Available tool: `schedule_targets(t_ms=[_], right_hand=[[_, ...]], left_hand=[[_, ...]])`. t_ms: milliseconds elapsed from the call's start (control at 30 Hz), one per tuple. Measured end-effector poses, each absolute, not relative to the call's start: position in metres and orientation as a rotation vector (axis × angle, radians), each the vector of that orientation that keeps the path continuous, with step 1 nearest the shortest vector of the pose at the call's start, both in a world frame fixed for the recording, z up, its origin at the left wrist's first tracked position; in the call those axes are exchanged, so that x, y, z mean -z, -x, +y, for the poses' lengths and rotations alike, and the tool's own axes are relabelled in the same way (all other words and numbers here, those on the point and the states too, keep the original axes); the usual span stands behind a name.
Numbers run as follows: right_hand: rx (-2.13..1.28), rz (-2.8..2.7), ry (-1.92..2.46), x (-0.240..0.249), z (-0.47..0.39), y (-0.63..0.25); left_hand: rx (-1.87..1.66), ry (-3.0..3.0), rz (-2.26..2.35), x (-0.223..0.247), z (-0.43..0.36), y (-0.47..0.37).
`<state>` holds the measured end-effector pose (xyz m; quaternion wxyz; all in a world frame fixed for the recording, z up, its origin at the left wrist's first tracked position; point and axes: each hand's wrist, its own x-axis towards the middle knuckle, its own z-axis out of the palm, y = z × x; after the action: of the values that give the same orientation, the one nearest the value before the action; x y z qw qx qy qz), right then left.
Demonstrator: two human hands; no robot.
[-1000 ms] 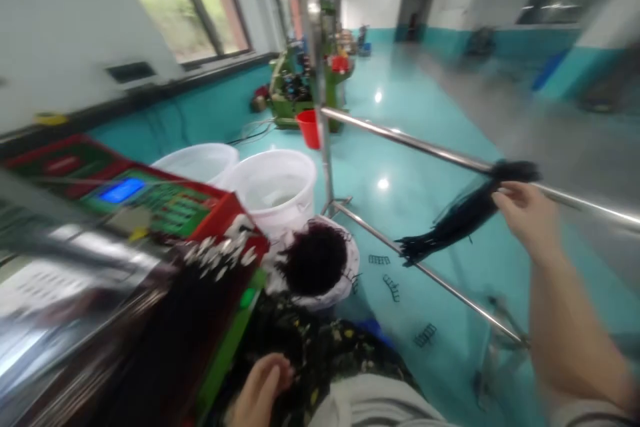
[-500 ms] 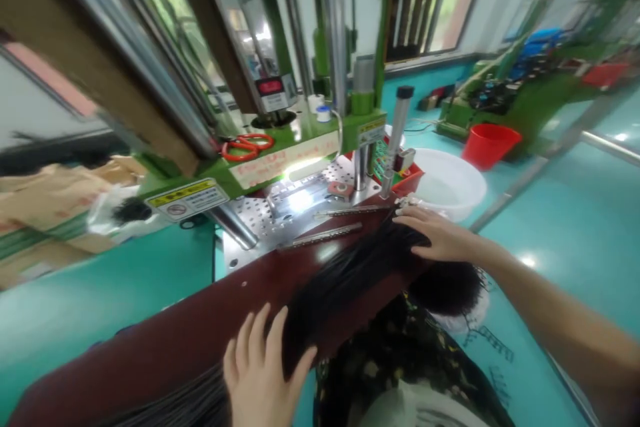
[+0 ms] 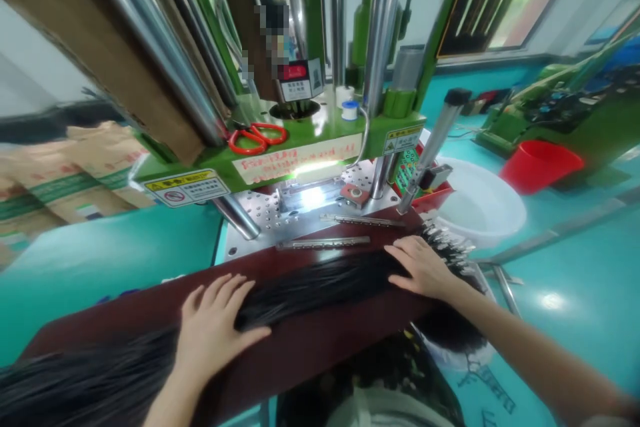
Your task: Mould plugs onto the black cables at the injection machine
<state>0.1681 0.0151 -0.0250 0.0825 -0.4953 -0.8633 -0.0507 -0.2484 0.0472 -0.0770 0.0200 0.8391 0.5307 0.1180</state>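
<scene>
A long bundle of black hair (image 3: 310,287) stretches across the dark red tabletop. Its right end carries many whitish tips (image 3: 447,243). My left hand (image 3: 213,320) lies over the bundle left of the middle, palm down, fingers and thumb spread. On the bundle's right part, close to the tips, rests my right hand (image 3: 420,267), open with the thumb apart from the fingers; its underside is hidden. Beyond the hair lie two slim metal strips, a near strip (image 3: 323,243) and a far strip (image 3: 363,221).
A green press (image 3: 325,127) with metal columns stands behind the tabletop (image 3: 280,370). Red-handled scissors (image 3: 257,138) and a blue-and-white spool (image 3: 350,110) sit on it. At right are a white tub (image 3: 480,203), a red bucket (image 3: 540,167) and a metal rail (image 3: 560,223).
My left hand has moved left and up along the hair, and the bundle lies flatter. My right hand sits a little lower, with the whitish tips now showing beyond it. The camera view has shifted.
</scene>
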Motion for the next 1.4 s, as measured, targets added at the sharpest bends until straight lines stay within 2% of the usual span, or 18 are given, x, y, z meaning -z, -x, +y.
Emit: schedule_targets(t_ms=[133, 300, 467, 667, 833, 1067, 1167, 1233, 1300, 1400], right_hand=[[0.255, -2.603, 1.417, 0.026, 0.023, -0.168], [0.341, -2.491, 1.381, 0.027, 0.001, -0.176], [0.253, -2.372, 1.201, 0.026, -0.015, -0.189], [0.173, -2.317, 1.191, 0.034, -0.007, -0.191], [0.232, -2.205, 1.228, 0.039, -0.005, -0.194], [0.374, -1.928, 1.209, 0.027, -0.025, -0.173], [0.431, -1.81, 1.16, 0.01, -0.046, -0.149], [0.216, -1.793, 1.111, -0.001, -0.056, -0.131], [-0.36, -1.731, 1.092, -0.009, -0.059, -0.114], [-1.257, -1.172, 0.945, -0.015, -0.042, -0.104]], left_hand=[[-0.217, -2.481, 1.589, 0.075, 0.072, 0.255], [-0.188, -2.467, 1.738, 0.074, 0.052, 0.236], [-0.211, -2.499, 1.51, 0.054, 0.035, 0.153], [-0.185, -2.456, 1.117, 0.026, 0.065, 0.067], [-0.225, -2.261, 0.886, 0.019, 0.081, 0.067], [-0.596, -2.26, 0.81, -0.024, 0.082, 0.085], [-0.671, -2.342, 0.924, -0.036, 0.076, 0.092], [-0.691, -2.411, 1.062, -0.036, 0.07, 0.093], [-0.724, -2.48, 1.143, -0.033, 0.063, 0.093], [-0.815, -2.578, 1.132, -0.023, 0.044, 0.089]])
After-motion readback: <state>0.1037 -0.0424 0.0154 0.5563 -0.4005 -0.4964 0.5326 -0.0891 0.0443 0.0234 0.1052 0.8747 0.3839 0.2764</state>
